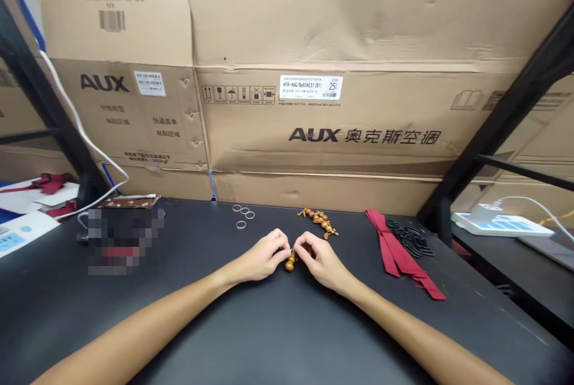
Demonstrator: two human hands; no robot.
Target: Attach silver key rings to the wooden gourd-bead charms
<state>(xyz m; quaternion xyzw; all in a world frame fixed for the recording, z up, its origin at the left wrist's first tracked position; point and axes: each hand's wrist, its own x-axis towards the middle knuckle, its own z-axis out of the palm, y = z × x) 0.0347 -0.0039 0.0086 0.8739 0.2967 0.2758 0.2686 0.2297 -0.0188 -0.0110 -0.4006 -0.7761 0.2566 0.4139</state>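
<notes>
A small yellow-brown gourd pendant [290,265] is between my two hands, low at the tabletop. My right hand [320,260] is closed in a pinch at the cord on top of the pendant. My left hand [265,256] is also closed, its thumb and fingertips pressed together beside that cord. A tiny pale, shiny bit shows at the left fingertips, too small to name. Beyond my hands, more gourd pendants [319,217] lie in a loose row. Several thin metal rings [241,225] rest on the table past my left hand.
Red fabric straps [397,247] and a pile of black clasps [410,237] lie to the right. A blurred-out object [119,241] and a brown packet [134,201] sit at left. Cardboard boxes [359,164] wall off the back of the black table [287,337]. Power strips [502,225] flank it.
</notes>
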